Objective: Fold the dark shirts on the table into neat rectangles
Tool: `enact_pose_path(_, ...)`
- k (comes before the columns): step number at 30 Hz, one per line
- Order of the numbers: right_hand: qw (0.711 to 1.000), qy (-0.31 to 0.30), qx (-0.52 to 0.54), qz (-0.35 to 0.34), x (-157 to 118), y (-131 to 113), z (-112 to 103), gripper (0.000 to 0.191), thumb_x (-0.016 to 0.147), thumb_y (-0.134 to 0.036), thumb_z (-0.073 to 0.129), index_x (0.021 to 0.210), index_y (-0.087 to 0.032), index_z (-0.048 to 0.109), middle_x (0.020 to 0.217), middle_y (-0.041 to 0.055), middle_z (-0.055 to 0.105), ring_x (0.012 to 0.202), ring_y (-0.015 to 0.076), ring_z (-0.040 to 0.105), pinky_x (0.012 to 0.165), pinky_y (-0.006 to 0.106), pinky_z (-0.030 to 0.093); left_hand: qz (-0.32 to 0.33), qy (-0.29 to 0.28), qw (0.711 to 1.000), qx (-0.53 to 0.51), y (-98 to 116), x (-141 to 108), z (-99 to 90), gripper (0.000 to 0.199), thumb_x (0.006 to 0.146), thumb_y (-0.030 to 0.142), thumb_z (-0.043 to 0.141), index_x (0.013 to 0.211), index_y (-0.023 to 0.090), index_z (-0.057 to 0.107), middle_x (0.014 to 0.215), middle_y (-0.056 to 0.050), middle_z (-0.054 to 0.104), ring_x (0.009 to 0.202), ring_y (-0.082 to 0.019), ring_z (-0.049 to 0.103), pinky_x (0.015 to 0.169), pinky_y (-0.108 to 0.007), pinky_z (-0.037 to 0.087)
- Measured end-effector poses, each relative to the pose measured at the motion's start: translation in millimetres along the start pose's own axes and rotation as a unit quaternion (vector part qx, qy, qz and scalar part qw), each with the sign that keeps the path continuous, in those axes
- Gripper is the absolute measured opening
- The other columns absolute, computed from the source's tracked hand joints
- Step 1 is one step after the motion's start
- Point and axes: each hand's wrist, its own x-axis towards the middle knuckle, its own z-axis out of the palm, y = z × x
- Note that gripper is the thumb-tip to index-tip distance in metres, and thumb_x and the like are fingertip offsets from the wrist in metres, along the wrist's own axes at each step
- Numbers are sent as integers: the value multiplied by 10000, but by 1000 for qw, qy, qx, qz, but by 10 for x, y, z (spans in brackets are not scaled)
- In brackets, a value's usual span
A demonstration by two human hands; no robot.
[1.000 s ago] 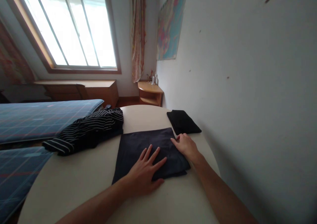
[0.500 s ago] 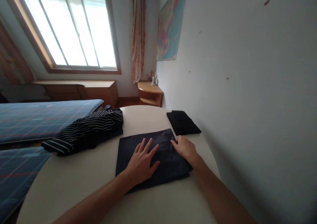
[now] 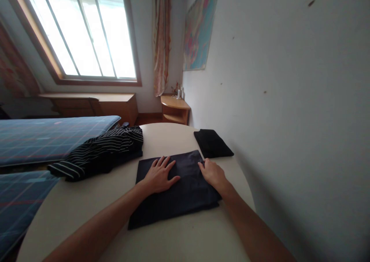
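Observation:
A dark navy cloth (image 3: pixel 185 192), folded into a flat four-sided shape, lies on the round cream table (image 3: pixel 164 134). My left hand (image 3: pixel 160 176) rests palm down on its upper left part, fingers spread. At the cloth's right edge my right hand (image 3: pixel 212 172) is closed, with thumb and fingers pinching the edge near the upper right corner. Beyond that hand, a folded black cloth (image 3: pixel 213 143) lies by the table's right rim. A black garment with white stripes (image 3: pixel 106 150) is heaped at the table's left side.
Blue plaid mattresses (image 3: pixel 58 136) lie left of the table. A white wall (image 3: pixel 289 119) runs close along the right. Farther back are a small corner shelf (image 3: pixel 175 103), a wooden desk (image 3: pixel 115 100) and a window.
My left hand has moved left and slightly away from me over the navy cloth, uncovering its lower left part. My right hand has shifted slightly left and keeps its pinch.

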Motion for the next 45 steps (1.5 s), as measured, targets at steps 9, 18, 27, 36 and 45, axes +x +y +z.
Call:
enact_pose_path(9, 1000, 22, -6, -8, -36, -19, -19, 349, 1008, -400, 428, 1121, -132, 622, 1055, 179, 728, 1002, 298, 703, 800, 351, 504, 43, -21, 999, 6, -77, 58, 18, 989, 798, 860, 407, 1557, 235, 307, 1629, -171, 208, 1503, -406, 87, 1185, -573, 131)
enact_pose_path(18, 1000, 22, 1, 1, -26, -13, -34, 294, 1013, -389, 430, 1152, -175, 578, 1052, 147, 731, 992, 266, 705, 782, 317, 489, 141, -46, 989, -5, 279, -382, -18, 982, 810, 794, 502, 1587, 287, 181, 1652, -122, 117, 1503, -401, 78, 1183, -598, 152)
enact_pose_path(27, 1000, 25, 16, -10, -19, 23, -30, 294, 1011, -389, 441, 1167, -181, 579, 1047, 146, 728, 990, 281, 702, 779, 334, 477, 143, -68, 987, -28, 347, -461, -78, 902, 853, 779, 455, 1579, 306, 207, 1648, -113, 125, 1502, -391, 68, 1184, -603, 163)
enact_pose_path(36, 987, 51, 146, -47, 176, 237, -138, 233, 976, -359, 525, 1077, -178, 632, 1050, 97, 730, 983, 223, 681, 790, 265, 446, 22, -17, 999, -21, -325, -546, -155, 633, 956, 560, 476, 1515, 271, 399, 1610, -56, 299, 1500, -315, 195, 1203, -506, 233)
enact_pose_path(45, 986, 70, 111, -98, 112, -135, -731, 245, 934, -388, 576, 1037, -184, 665, 955, 96, 733, 878, 218, 681, 733, 270, 416, 21, 33, 979, -200, -672, -494, -214, 456, 919, 477, 536, 1293, 237, 636, 1395, -70, 596, 1290, -280, 545, 1114, -417, 410)
